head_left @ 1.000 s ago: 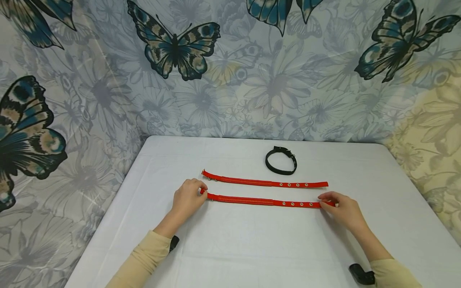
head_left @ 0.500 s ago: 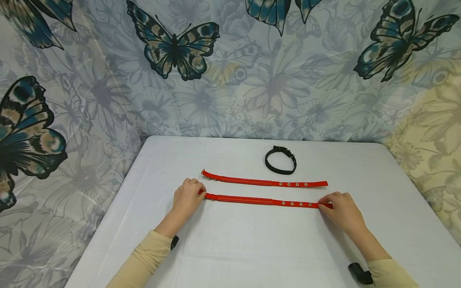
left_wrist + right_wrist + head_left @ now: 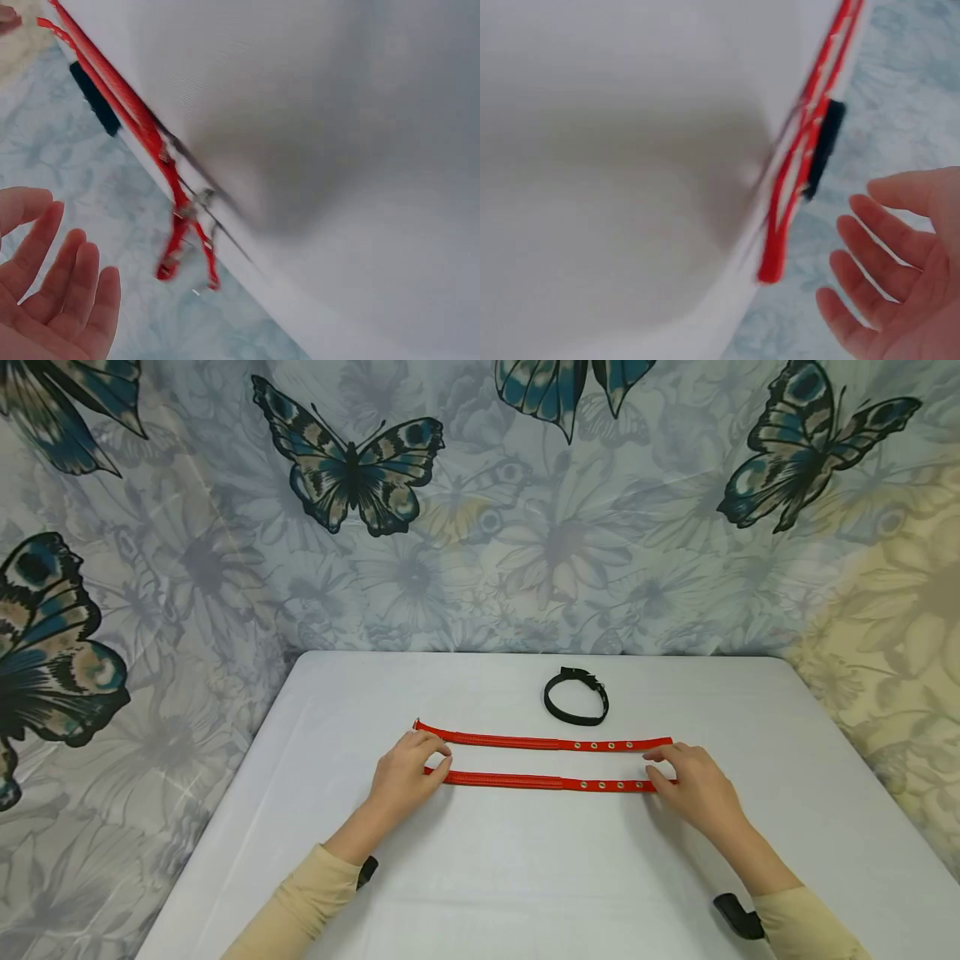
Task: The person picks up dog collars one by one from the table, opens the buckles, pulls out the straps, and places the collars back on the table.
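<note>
Two red collars with metal eyelets lie stretched out side by side on the white table: a near collar and a far collar. My left hand is over the buckle end of the near collar, hiding its tip. In the left wrist view the fingers are spread apart from both collars, whose buckles show there. Over the eyelet end of the near collar is my right hand. Its fingers are loosely parted and grip nothing in the right wrist view.
Behind the red collars lies a black collar, fastened into a loop. The white table ends at a butterfly-printed cloth backdrop at the back and left. Dark wrist devices are worn near both sleeves.
Both hands have let go of the near collar's ends and opened, each moving slightly inward. The collars stay in place on the table; the head view has shifted a little.
</note>
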Available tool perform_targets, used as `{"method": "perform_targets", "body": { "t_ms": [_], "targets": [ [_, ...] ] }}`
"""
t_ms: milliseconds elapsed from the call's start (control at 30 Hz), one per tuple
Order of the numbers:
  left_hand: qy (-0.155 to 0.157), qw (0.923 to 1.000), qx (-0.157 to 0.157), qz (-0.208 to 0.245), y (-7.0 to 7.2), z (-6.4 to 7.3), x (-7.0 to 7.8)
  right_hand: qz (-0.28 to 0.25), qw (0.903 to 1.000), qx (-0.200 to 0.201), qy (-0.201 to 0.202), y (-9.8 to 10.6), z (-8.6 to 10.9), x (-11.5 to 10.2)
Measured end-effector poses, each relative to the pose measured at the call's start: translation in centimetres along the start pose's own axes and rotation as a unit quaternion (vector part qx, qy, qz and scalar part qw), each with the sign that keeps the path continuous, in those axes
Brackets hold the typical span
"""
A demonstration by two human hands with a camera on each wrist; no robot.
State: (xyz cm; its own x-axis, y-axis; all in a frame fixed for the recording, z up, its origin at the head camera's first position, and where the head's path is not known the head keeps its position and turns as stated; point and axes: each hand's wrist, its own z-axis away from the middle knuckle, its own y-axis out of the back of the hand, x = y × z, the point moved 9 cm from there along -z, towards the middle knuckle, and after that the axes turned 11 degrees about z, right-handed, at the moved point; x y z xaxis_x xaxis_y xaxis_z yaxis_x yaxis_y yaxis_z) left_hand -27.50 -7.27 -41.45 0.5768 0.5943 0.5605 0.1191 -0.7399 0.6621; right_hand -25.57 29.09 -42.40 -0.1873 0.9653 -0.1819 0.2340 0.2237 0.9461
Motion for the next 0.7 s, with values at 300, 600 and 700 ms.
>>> {"method": "perform_targets", "body": {
  "t_ms": [300,600,700],
  "targets": [
    [0.099,0.9553,-0.139,0.242,-6.4,-2.4,2.1,-0.215,0.9647,-0.103,-0.112,-2.3,-1.8,-0.7],
    [0.251,0.8897,-0.15,0.35,-11.7,-6.0,2.0,-0.44,0.8523,-0.109,-0.261,-5.6,-4.5,0.5],
    [0.286,0.8809,-0.139,0.35,-13.2,-7.4,1.4,-0.48,0.8146,-0.099,-0.309,-6.3,-5.4,0.8]
  ]
}}
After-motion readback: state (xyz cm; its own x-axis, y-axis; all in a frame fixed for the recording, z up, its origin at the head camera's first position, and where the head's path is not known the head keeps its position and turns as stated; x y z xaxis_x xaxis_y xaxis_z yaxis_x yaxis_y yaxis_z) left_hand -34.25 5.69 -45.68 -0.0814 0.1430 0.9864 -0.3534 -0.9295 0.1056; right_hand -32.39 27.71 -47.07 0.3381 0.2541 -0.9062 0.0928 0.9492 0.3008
